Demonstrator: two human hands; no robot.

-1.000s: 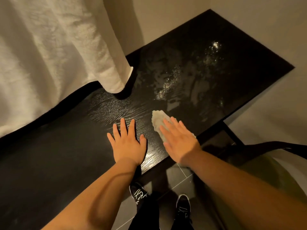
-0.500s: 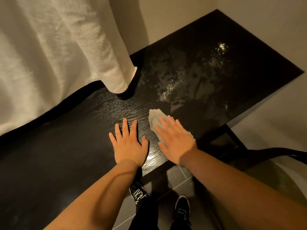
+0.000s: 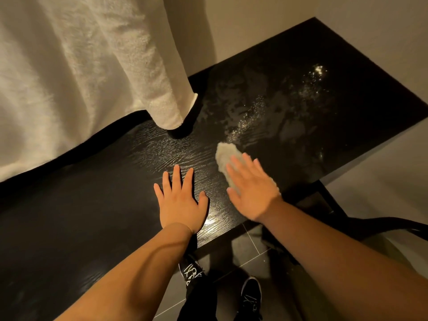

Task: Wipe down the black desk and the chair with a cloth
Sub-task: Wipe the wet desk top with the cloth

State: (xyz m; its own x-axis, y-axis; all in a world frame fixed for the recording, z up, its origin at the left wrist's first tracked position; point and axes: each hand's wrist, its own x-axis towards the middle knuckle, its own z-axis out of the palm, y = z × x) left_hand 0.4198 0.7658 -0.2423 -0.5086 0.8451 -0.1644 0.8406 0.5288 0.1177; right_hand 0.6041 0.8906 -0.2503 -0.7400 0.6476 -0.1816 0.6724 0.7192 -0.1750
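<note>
The black worktop point(image 3: 92, 216) runs from the lower left of the frame up to the upper right, its wood grain catching the light near the centre. Across its upper right half lie wet patches point(image 3: 266, 112), smeared and speckled with bright glints. A pale, thick curtain point(image 3: 81, 66) fills the upper left; its hem hangs down to the worktop's far edge, and one fold ends just above the surface at upper centre. A plain beige wall point(image 3: 266, 24) stands behind the worktop along the top of the frame. Below the near edge, at lower centre, grey floor point(image 3: 250, 242) tiles show, with two black shoes point(image 3: 191, 272) with white markings on them. At the right edge the dark curved rail of the chair point(image 3: 382, 222) shows beside the worktop's corner.

The left hand point(image 3: 181, 200) lies palm down on the bare worktop at centre, fingers straight and slightly spread, holding nothing. Just to its right, the right hand point(image 3: 251, 193), somewhat blurred, presses flat with straight fingers on the pale crumpled cloth point(image 3: 223, 154). The cloth lies on the worktop near its front edge, and its far end sticks out beyond the fingertips toward the wet patches.
</note>
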